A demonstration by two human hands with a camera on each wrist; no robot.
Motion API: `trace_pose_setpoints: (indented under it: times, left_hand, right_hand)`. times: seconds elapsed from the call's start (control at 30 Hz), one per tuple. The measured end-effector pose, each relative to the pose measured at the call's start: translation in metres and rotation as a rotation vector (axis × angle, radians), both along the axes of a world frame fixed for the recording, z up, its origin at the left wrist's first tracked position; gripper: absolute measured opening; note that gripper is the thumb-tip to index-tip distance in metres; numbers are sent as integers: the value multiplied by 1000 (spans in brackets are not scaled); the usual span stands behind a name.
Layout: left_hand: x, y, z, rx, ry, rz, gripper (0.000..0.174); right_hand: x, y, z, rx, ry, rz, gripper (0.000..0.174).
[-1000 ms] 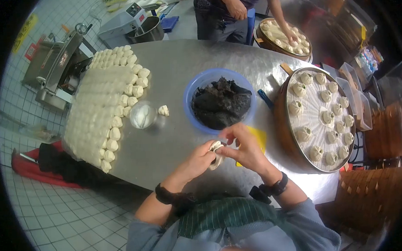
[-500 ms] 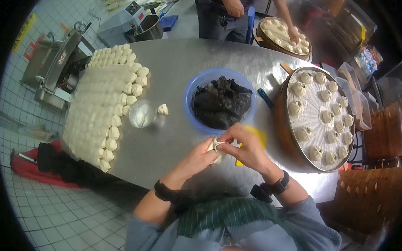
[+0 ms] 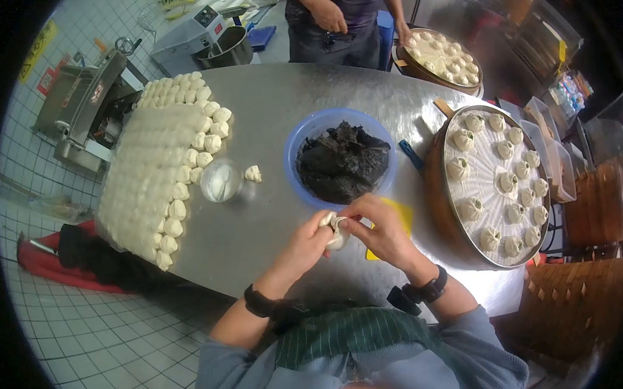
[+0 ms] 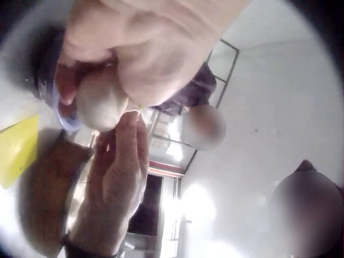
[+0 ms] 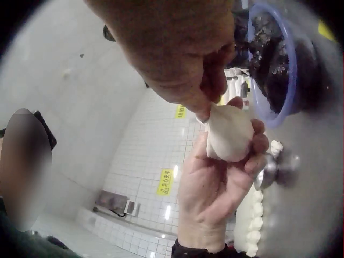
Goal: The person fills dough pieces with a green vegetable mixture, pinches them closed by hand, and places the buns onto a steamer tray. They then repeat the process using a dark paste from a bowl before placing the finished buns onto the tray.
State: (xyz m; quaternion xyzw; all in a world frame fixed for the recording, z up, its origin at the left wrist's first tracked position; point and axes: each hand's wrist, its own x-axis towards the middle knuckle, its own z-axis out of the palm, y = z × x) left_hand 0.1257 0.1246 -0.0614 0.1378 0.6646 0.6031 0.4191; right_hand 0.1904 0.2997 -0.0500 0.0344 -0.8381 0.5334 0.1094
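Observation:
A round white bun is held between both hands just in front of the blue bowl. The left hand cups it from the side and below; in the right wrist view that hand's fingers curl round the smooth bun. The thumb and fingers of the right hand pinch the gathered dough at its top. From the left wrist view the bun shows a closed, rounded underside. Dark filling is heaped in the blue bowl.
Rows of dough pieces, partly under plastic, lie at left near a small metal bowl and one loose piece. A yellow scraper and a steamer of pleated buns stand at right. Another person stands behind the table.
The dark opening at the bun's top has been drawn together between the fingers. The other person has shifted left, with a hand drawn back to the far steamer's edge.

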Motion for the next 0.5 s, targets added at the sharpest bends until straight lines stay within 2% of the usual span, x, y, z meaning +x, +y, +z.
trace_pose_setpoints:
  times: [0.13, 0.23, 0.3, 0.43, 0.5]
  left_hand:
    - [-4, -1, 2, 49, -31, -104, 34]
    - [-5, -1, 4, 136, -132, -5, 35]
    - [-3, 1, 12, 255, -331, 268, 36]
    - [2, 5, -3, 291, -261, 292, 35]
    - [2, 6, -5, 186, -38, 136, 35]
  right_hand:
    - [0, -6, 10, 20, -20, -32, 19]
    - [2, -8, 3, -38, -85, -16, 17]
    - [3, -5, -1, -29, -16, -31, 17]
    - [0, -9, 8, -22, -16, -127, 15]
    - [-2, -8, 5, 114, 95, -38, 16]
